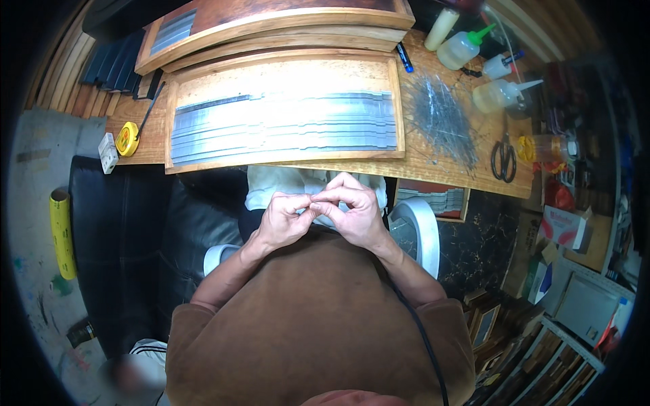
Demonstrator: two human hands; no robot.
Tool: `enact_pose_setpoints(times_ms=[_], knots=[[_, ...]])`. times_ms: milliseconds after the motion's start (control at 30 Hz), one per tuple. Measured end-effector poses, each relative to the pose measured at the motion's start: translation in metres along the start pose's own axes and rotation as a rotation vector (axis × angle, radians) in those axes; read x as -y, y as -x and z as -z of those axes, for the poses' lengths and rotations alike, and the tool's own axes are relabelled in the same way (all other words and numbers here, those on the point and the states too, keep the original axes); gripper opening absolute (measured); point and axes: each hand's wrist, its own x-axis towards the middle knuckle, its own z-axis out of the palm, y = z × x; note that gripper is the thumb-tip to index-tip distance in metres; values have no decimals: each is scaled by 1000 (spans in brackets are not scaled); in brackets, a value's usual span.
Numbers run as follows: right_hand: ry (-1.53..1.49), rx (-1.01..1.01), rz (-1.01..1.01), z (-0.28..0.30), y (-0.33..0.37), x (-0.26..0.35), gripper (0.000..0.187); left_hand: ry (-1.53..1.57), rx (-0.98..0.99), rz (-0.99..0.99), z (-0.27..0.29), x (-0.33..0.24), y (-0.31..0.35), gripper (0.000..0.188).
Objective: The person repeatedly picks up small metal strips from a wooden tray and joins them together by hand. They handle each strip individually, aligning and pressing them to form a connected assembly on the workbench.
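My left hand and my right hand meet in front of my chest, just short of the table's near edge. Thumbs and forefingers of both are pinched together, tip to tip. Whatever lies between them, if anything, is too small to make out. Beyond the hands, a shallow wooden tray lies on the wooden table. Rows of thin grey metal strips fill its lower part, and bright light washes out their middle. A white cloth shows behind my hands, under the table edge.
A heap of thin dark wires or pins lies right of the tray, with black scissors and squeeze bottles nearby. On the left are a yellow tape measure and a small white box. Stacked wooden trays stand behind.
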Motion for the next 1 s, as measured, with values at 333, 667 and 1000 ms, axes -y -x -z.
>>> enact_pose_setpoints(times_ms=[333, 667, 1000], knots=[[56, -7, 139, -3, -4, 6, 18, 43, -83, -46, 0, -10, -1, 9], [-43, 104, 47, 0, -15, 22, 17, 36, -207, -70, -2, -13, 8, 12], [5, 143, 87, -1, -20, 16, 20, -20, -179, -63, 7, -12, 9, 8]])
